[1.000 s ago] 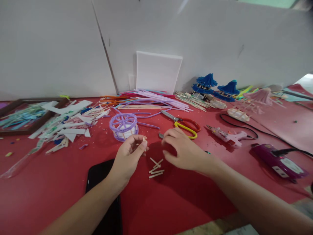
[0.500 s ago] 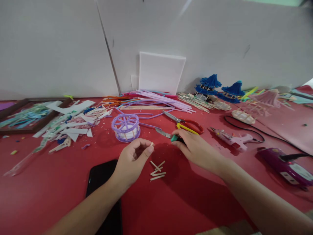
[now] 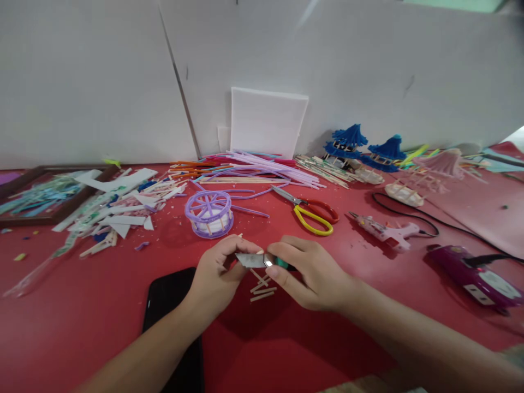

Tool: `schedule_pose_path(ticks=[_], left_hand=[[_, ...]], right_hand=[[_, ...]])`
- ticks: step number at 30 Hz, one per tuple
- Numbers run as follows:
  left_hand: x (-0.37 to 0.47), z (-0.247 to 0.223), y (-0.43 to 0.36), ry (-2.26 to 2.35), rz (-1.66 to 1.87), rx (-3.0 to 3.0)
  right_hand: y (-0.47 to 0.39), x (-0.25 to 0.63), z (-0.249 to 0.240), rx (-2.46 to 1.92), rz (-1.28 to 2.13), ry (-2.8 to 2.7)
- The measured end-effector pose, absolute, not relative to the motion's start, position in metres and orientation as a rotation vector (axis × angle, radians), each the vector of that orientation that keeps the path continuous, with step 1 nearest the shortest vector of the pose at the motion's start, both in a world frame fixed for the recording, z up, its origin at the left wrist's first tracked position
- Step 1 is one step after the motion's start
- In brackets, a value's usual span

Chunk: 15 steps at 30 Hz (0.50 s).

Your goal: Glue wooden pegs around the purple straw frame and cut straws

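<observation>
My right hand (image 3: 313,270) is closed round the green and black handle of a utility knife (image 3: 251,261), its blade pointing left. The blade reaches across to the fingertips of my left hand (image 3: 221,267), which pinch a small wooden stick (image 3: 260,252), mostly hidden by fingers and blade. Beneath the hands, several short wooden sticks (image 3: 264,295) lie in a loose pile on the red table. Just beyond my left hand stands a round purple frame (image 3: 209,214) with wooden posts and a white centre.
Scissors (image 3: 313,213) with red and yellow handles lie behind my right hand. A pink glue gun (image 3: 385,229) and a purple power strip (image 3: 470,278) are at right. A black phone (image 3: 174,297) lies under my left forearm. Paper scraps (image 3: 123,210) and pipe cleaners (image 3: 262,166) lie farther back.
My right hand has lifted the utility knife from beside the scissors and brought it left and nearer, to my left fingertips. The left hand still pinches the stick.
</observation>
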<state>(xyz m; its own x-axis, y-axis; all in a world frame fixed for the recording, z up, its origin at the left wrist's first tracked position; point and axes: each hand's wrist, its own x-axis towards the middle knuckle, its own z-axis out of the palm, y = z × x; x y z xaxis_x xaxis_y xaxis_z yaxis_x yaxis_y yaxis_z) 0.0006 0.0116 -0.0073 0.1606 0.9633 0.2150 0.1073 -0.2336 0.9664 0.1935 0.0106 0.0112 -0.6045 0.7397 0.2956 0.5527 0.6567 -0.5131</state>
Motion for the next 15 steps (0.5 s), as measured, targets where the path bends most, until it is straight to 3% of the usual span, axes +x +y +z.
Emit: schedule_pose_path(ticks=[15], left_hand=[[0.0026, -0.0028, 0.0106, 1.103, 1.161, 1.495]], right_hand=[[0.0096, 0.1949, 0.0121, -1.022, 0.461, -2.341]])
